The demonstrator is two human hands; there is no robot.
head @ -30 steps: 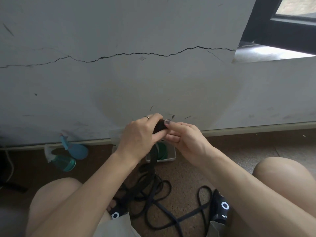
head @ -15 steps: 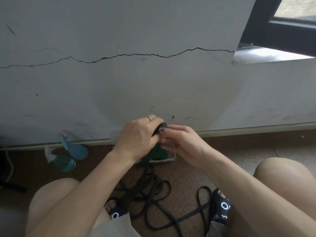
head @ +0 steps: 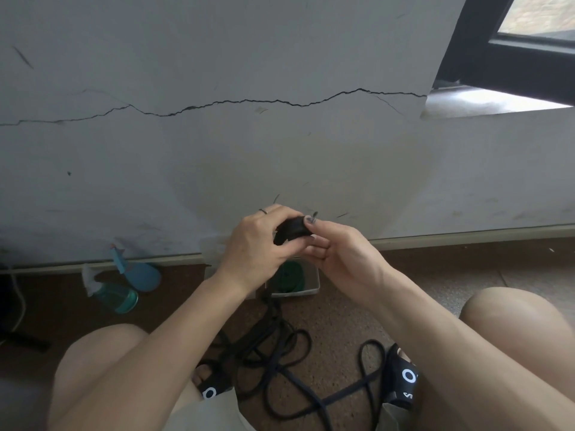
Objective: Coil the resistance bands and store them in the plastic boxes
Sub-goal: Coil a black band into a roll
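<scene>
A black resistance band is partly rolled into a small coil, held up in front of the wall. My left hand grips the coil from the left, and my right hand pinches it from the right with fingertips on top. The band's loose length hangs down and lies tangled in loops on the floor between my feet. Below my hands stands a clear plastic box by the wall, with a coiled green band inside it.
Two spray bottles, a blue one and a teal one, lie by the wall at left. My knees and black sandals flank the band. A cracked wall is close ahead, a dark window frame at upper right.
Both hands have stayed at about the same place, turning the coil slightly. The loose band on the floor has barely shifted.
</scene>
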